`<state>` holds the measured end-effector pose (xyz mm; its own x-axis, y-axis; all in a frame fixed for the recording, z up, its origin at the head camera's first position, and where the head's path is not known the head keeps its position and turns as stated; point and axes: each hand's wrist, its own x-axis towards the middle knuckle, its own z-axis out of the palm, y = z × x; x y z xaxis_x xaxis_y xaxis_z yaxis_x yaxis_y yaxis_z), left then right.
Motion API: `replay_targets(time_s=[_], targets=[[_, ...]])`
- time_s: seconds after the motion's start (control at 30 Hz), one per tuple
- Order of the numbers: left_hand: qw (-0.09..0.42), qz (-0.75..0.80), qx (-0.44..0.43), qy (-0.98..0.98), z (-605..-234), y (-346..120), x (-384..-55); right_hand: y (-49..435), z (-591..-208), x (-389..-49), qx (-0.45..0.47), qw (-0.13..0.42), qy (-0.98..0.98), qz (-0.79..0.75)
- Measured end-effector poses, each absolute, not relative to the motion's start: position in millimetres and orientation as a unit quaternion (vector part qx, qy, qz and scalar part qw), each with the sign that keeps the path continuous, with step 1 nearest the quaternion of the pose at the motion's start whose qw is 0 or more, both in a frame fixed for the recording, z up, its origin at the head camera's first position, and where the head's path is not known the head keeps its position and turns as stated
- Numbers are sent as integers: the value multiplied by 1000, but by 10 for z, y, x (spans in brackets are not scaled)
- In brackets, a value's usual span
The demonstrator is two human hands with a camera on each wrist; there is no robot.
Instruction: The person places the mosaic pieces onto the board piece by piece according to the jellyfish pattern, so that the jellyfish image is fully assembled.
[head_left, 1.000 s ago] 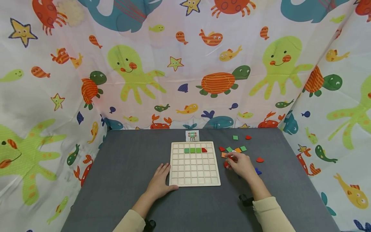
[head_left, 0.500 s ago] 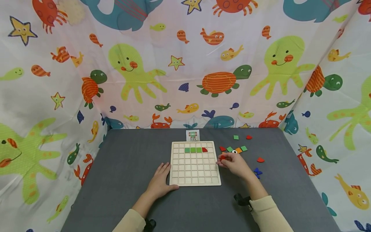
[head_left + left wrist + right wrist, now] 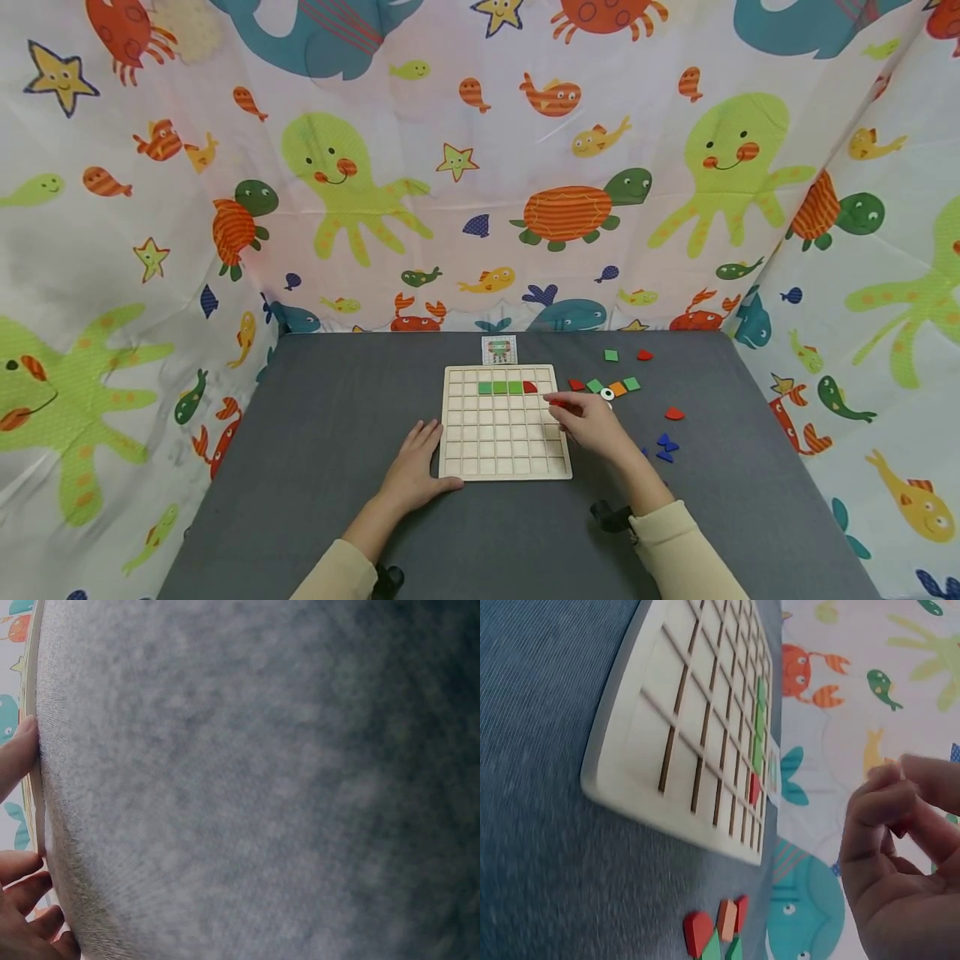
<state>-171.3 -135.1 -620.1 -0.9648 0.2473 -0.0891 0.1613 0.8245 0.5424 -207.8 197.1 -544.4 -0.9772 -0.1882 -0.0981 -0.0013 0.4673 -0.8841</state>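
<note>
A pale wooden grid board [image 3: 487, 452] lies on the grey table. Along one of its upper rows sit three green squares [image 3: 499, 387] and a red piece with a rounded corner [image 3: 529, 387]. My left hand [image 3: 411, 468] rests at the board's left side, fingers spread and thumb by the lower left corner; its thumb [image 3: 16, 754] also shows against the board's edge in the left wrist view. Over the board's right edge, my right hand [image 3: 596, 423] pinches a small red piece [image 3: 899, 829] between thumb and fingers, which mostly hide it.
Behind the board lies a small picture card [image 3: 498, 350]. Loose pieces lie to the right: an orange square [image 3: 617, 388], several green squares [image 3: 632, 383], red pieces [image 3: 674, 413], blue triangles [image 3: 665, 457] and a white-and-black round piece [image 3: 607, 394]. A printed curtain [image 3: 480, 275] surrounds the table.
My right hand has moved left from the loose pieces to the board's right edge, carrying a red piece and uncovering the blue triangles. My left hand has stayed in place.
</note>
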Motion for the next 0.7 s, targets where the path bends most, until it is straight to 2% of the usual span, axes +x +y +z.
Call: replay_targets(time_s=[0.33,0.7], targets=[[76,274,113,952,-6209,-1351,-1720,1806,-5462,-2149,-53,101,764,-634],[81,281,108,950,-6195,-1354,-1715,1609,-5407,-2215,-48,110,767,-631]])
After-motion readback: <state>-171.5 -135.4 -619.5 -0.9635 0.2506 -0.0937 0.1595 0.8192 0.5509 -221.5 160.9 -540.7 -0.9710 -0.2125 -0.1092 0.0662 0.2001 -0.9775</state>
